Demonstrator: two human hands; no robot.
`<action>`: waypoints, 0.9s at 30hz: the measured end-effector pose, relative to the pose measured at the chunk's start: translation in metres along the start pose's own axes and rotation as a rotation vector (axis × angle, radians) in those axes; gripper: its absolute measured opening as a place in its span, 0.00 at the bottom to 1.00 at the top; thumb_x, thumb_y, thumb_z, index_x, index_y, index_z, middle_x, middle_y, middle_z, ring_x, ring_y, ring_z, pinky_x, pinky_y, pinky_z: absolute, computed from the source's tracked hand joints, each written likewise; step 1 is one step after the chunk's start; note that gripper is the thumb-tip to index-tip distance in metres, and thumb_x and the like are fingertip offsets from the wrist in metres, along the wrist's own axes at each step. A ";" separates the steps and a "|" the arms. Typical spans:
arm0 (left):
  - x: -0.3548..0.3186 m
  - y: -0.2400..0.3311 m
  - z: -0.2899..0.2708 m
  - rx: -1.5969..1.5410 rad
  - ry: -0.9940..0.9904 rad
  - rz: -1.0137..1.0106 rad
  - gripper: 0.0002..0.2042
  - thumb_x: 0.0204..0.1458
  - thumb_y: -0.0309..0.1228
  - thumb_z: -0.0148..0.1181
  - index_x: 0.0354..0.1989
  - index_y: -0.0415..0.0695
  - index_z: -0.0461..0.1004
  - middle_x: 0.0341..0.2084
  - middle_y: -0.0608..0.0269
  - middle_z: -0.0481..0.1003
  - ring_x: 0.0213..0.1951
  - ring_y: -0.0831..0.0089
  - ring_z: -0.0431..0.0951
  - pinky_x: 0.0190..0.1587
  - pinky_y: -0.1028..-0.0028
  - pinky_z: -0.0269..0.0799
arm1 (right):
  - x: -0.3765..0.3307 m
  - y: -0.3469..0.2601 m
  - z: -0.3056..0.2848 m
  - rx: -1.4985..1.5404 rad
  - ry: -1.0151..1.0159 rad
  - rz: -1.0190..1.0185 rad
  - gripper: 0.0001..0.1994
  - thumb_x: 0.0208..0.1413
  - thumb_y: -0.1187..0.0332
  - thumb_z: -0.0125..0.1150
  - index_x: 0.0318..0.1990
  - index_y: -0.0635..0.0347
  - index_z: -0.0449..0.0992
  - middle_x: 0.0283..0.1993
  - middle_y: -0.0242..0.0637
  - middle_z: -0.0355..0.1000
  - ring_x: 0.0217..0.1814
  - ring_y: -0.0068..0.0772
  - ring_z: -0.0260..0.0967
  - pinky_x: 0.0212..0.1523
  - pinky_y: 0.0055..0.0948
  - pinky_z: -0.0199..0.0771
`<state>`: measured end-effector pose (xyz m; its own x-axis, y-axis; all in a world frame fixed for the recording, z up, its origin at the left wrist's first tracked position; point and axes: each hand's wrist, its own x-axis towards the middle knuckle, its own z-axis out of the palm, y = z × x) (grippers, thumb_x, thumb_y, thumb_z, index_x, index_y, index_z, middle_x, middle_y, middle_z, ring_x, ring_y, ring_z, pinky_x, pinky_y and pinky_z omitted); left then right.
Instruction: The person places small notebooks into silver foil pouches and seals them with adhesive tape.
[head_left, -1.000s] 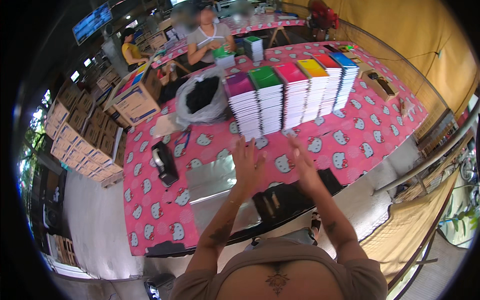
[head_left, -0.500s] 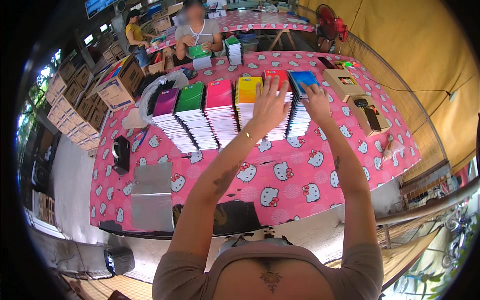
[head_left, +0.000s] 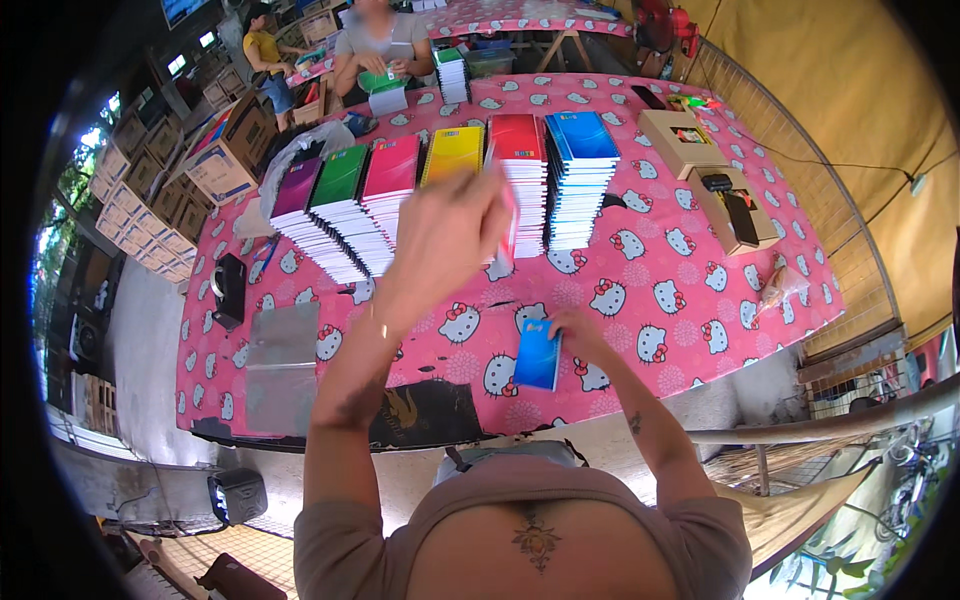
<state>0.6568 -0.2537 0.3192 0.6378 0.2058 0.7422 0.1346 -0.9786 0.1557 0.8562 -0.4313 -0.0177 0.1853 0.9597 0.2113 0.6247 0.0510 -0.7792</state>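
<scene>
Raised over the front of the stacks, my left hand (head_left: 452,228) is closed on a thin red notebook (head_left: 509,222), tilted so that mostly its edge shows. Close to the table's near side, my right hand (head_left: 578,328) grips a small blue spiral notebook (head_left: 538,358) by its upper right corner. Six tall notebook stacks stand in a row: purple (head_left: 296,190), green (head_left: 340,176), pink (head_left: 391,165), yellow (head_left: 452,148), red (head_left: 517,140) and blue (head_left: 583,137). My left hand hides part of the pink and yellow stacks.
Pink patterned cloth covers the table (head_left: 640,355). On its right are two cardboard trays (head_left: 740,215) and a plastic bag (head_left: 783,284); a black device (head_left: 229,290) stands left. Across the table a person (head_left: 385,55) handles green notebooks. Cartons (head_left: 150,210) are piled at left.
Both hands have left the stack tops. My right hand has brought a blue notebook toward me, and my left has lifted a red one. The view has shifted slightly.
</scene>
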 end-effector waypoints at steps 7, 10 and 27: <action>-0.198 0.004 0.140 -0.003 -0.732 -0.441 0.19 0.55 0.46 0.56 0.28 0.40 0.78 0.23 0.50 0.79 0.25 0.51 0.80 0.27 0.55 0.75 | 0.026 -0.034 0.028 -0.189 -0.111 -0.038 0.09 0.47 0.75 0.60 0.35 0.47 0.80 0.47 0.29 0.75 0.54 0.45 0.69 0.50 0.41 0.68; -0.190 -0.003 0.141 -0.107 -0.567 -0.488 0.20 0.56 0.47 0.57 0.38 0.39 0.79 0.29 0.50 0.79 0.30 0.51 0.81 0.32 0.55 0.76 | 0.040 -0.028 0.020 -0.158 -0.047 -0.011 0.10 0.49 0.76 0.58 0.38 0.51 0.80 0.48 0.36 0.74 0.55 0.47 0.68 0.53 0.42 0.67; -0.091 -0.178 0.007 0.414 -0.155 -0.180 0.27 0.56 0.40 0.62 0.63 0.47 0.68 0.61 0.52 0.70 0.64 0.54 0.68 0.63 0.43 0.60 | 0.252 -0.224 -0.005 -0.735 0.493 -0.453 0.24 0.49 0.67 0.66 0.55 0.60 0.74 0.57 0.38 0.71 0.60 0.38 0.67 0.58 0.42 0.60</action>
<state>0.5800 -0.0984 0.2196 0.6777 0.4006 0.6166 0.5243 -0.8512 -0.0232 0.7668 -0.2018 0.2132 0.0037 0.6614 0.7500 0.9984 0.0404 -0.0406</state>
